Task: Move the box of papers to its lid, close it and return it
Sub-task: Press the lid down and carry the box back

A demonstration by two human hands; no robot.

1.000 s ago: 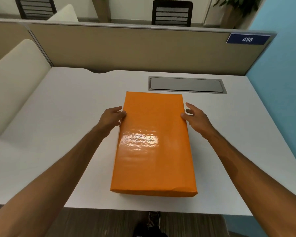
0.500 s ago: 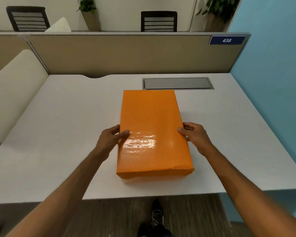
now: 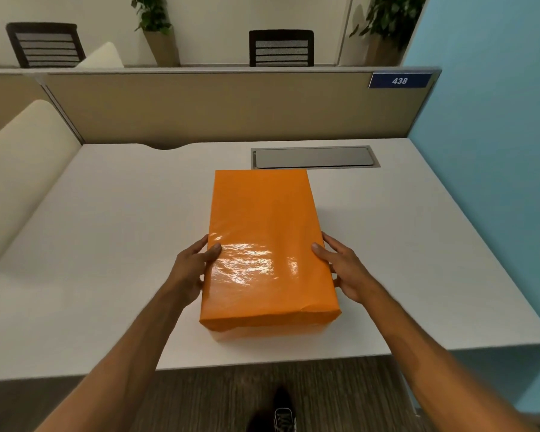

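A glossy orange box of papers (image 3: pixel 264 232) lies lengthwise on the white desk (image 3: pixel 91 244), its near end close to the front edge. My left hand (image 3: pixel 192 266) presses against its left side, thumb on the top face. Opposite it, my right hand (image 3: pixel 345 268) clasps the right side, thumb on top as well. Both hands hold the box near its front half. No separate lid shows in view.
A grey cable hatch (image 3: pixel 314 157) is set into the desk just behind the box. A beige partition (image 3: pixel 231 104) with a blue "438" sign (image 3: pixel 399 80) bounds the back, a blue wall (image 3: pixel 496 182) the right. My shoe (image 3: pixel 282 413) shows on the floor below.
Both hands slid from the box's middle toward its near half and closed on its sides. The view pulled back, so the box sits farther from me in the frame.
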